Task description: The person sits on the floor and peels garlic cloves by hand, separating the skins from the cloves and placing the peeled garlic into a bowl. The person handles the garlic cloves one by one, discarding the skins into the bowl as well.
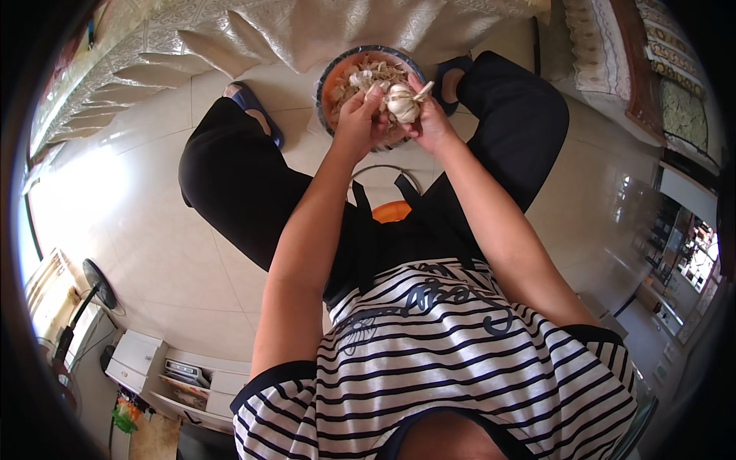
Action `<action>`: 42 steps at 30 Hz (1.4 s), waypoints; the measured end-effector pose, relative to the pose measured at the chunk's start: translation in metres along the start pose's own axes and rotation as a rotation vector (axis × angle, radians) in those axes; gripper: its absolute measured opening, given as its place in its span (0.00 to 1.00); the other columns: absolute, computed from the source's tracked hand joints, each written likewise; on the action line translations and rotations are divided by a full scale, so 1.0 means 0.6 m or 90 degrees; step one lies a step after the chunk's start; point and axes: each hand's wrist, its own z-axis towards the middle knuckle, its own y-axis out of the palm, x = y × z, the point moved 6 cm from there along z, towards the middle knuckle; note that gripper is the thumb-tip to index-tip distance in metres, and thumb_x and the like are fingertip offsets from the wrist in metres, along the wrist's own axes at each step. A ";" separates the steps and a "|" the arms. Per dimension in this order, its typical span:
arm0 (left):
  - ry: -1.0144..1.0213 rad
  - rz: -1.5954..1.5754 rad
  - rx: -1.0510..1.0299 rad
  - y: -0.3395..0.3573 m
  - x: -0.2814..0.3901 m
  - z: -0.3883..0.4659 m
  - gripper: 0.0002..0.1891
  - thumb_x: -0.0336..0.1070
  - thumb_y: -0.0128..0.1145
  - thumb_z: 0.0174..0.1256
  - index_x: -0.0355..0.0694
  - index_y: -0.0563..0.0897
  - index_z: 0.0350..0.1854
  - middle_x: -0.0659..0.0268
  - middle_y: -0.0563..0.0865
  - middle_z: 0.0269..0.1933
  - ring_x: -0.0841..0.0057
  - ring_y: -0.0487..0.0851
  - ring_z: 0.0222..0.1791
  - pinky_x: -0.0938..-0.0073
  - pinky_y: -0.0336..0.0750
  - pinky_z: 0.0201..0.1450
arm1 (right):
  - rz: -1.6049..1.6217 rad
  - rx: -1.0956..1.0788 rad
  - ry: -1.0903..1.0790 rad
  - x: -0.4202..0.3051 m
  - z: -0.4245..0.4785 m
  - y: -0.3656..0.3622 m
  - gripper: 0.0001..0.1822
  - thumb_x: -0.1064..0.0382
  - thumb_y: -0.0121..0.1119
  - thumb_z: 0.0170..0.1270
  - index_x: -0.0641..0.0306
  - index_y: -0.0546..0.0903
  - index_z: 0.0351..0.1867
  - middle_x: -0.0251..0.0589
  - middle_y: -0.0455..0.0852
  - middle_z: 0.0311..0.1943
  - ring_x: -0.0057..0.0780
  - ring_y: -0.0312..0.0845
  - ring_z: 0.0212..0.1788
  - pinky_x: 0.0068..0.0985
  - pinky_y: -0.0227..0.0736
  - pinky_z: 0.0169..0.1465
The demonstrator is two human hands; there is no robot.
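Note:
A whole garlic bulb [403,104] with a short stalk is held over a round bin, its stalk pointing up and right. My right hand [430,118] grips the bulb and stalk from the right. From the left, my left hand [361,118] has thumb and fingers pinched together on a pale piece, seemingly garlic or its skin, close beside the bulb. Beneath both hands, the lined bin [324,109] holds a heap of dry garlic skins [374,72]. The undersides of the hands are partly hidden.
Slippered feet [253,109] stand either side of the bin on the tiled floor [167,241]. A patterned cloth [276,34] hangs just beyond it. An orange object [391,211] shows between the legs. A fan [99,283] and white cabinet [135,359] are at lower left.

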 end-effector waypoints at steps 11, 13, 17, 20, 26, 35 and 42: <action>0.013 0.251 0.063 -0.033 -0.016 0.020 0.09 0.37 0.53 0.67 0.39 0.77 0.44 0.72 0.79 0.29 0.87 0.75 0.25 0.88 0.70 0.26 | 0.004 -0.012 -0.005 -0.006 -0.004 -0.037 0.30 0.29 0.41 0.61 0.55 0.76 0.33 0.30 0.77 0.20 0.19 0.69 0.16 0.15 0.55 0.15; 0.054 0.347 0.077 -0.035 -0.011 0.023 0.13 0.37 0.54 0.66 0.37 0.76 0.49 0.70 0.81 0.32 0.84 0.76 0.27 0.86 0.72 0.30 | 0.000 0.009 0.000 -0.010 -0.009 -0.023 0.30 0.29 0.44 0.59 0.56 0.76 0.33 0.30 0.77 0.22 0.20 0.70 0.18 0.15 0.58 0.17; 0.271 0.646 0.143 -0.006 0.025 0.004 0.22 0.38 0.57 0.64 0.36 0.72 0.58 0.60 0.83 0.36 0.73 0.81 0.35 0.77 0.74 0.41 | 0.040 0.031 -0.016 -0.008 -0.007 -0.027 0.24 0.35 0.50 0.61 0.55 0.75 0.36 0.31 0.78 0.24 0.22 0.72 0.20 0.16 0.62 0.20; 0.422 0.732 0.242 0.008 0.048 -0.016 0.28 0.42 0.60 0.58 0.37 0.70 0.61 0.53 0.84 0.39 0.62 0.82 0.40 0.68 0.74 0.45 | 0.029 0.073 -0.025 -0.005 -0.005 -0.034 0.23 0.38 0.50 0.63 0.57 0.75 0.38 0.32 0.78 0.24 0.22 0.72 0.20 0.17 0.63 0.19; 0.326 0.534 0.225 0.002 0.048 -0.008 0.24 0.51 0.56 0.61 0.35 0.75 0.49 0.50 0.84 0.35 0.58 0.83 0.38 0.64 0.73 0.44 | -0.092 0.133 -0.093 -0.010 -0.009 -0.027 0.21 0.44 0.46 0.68 0.61 0.76 0.42 0.34 0.79 0.27 0.20 0.73 0.23 0.18 0.67 0.22; 0.427 0.660 0.163 0.039 0.049 -0.029 0.23 0.52 0.41 0.70 0.33 0.75 0.31 0.44 0.80 0.25 0.44 0.78 0.29 0.53 0.70 0.33 | -0.282 0.136 -0.373 -0.031 -0.007 0.031 0.23 0.50 0.36 0.73 0.70 0.75 0.43 0.40 0.79 0.41 0.26 0.71 0.46 0.23 0.63 0.53; 0.431 0.650 0.192 0.028 0.054 -0.029 0.23 0.48 0.37 0.72 0.32 0.77 0.35 0.45 0.80 0.25 0.48 0.80 0.27 0.55 0.72 0.31 | 0.081 0.129 -0.056 0.023 -0.011 0.038 0.20 0.41 0.42 0.69 0.53 0.75 0.35 0.31 0.74 0.24 0.16 0.65 0.18 0.15 0.54 0.15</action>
